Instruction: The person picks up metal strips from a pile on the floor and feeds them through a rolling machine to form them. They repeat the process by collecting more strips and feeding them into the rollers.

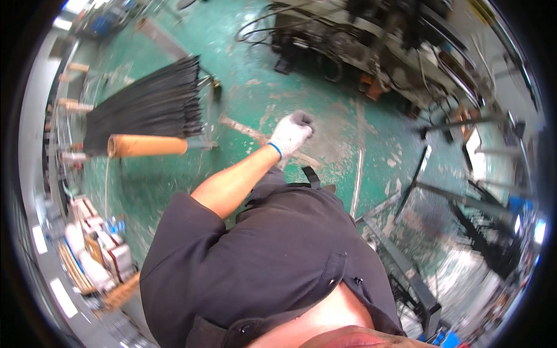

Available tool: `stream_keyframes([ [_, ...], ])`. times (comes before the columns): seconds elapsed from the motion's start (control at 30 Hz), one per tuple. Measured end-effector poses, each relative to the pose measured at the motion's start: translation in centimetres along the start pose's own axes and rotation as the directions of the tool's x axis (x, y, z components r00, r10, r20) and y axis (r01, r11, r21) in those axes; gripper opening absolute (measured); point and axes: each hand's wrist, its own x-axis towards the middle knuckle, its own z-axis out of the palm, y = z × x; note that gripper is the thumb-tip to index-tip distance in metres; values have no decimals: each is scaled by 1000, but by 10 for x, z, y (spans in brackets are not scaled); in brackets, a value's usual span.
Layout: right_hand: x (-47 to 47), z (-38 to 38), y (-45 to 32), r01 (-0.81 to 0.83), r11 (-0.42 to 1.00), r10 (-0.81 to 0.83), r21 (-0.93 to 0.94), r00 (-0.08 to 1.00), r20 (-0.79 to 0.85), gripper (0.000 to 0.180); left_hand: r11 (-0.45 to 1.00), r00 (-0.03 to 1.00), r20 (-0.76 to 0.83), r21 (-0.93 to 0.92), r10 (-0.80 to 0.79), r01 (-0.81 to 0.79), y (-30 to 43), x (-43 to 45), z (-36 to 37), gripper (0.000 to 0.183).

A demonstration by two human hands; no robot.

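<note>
My left hand (294, 132) wears a white knit work glove with grey-coated fingers and a blue cuff edge. It hangs in front of my body above the green painted floor (256, 93), its fingers curled into a loose fist. Nothing shows in its grip. My right hand is out of view. To the left of my gloved hand, a bundle of long black strips (148, 104) lies on a stand, apart from the hand. An orange-brown tube (148, 145) lies along the near side of that bundle.
A dark machine (339, 48) with hanging cables stands ahead to the right. Black metal frames (413, 278) stand close on my right. At lower left, wrapped goods and boxes (117, 261) sit on a wooden pallet (122, 291). A long beam (161, 39) extends beyond the black strips.
</note>
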Motion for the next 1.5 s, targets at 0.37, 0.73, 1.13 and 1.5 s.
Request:
stream_keyframes([
  [0.37,-163,-164,-504,864,477,-870,160,490,-55,38,810,236,-815,568,529,147,-105,-143,-514,20],
  [0.73,-570,-35,-768,934,-292,-907,205,-339,249,56,716,189,-977,203,101,668,-144,-174,-573,21],
  [1.13,-831,129,-877,818,-570,-755,-72,-488,437,63,744,112,-994,70,-8,664,-133,-133,-631,13],
  [1.5,-838,133,-910,730,-682,-640,-39,-571,514,43,777,85,-972,-120,-217,618,-137,-139,-646,15],
])
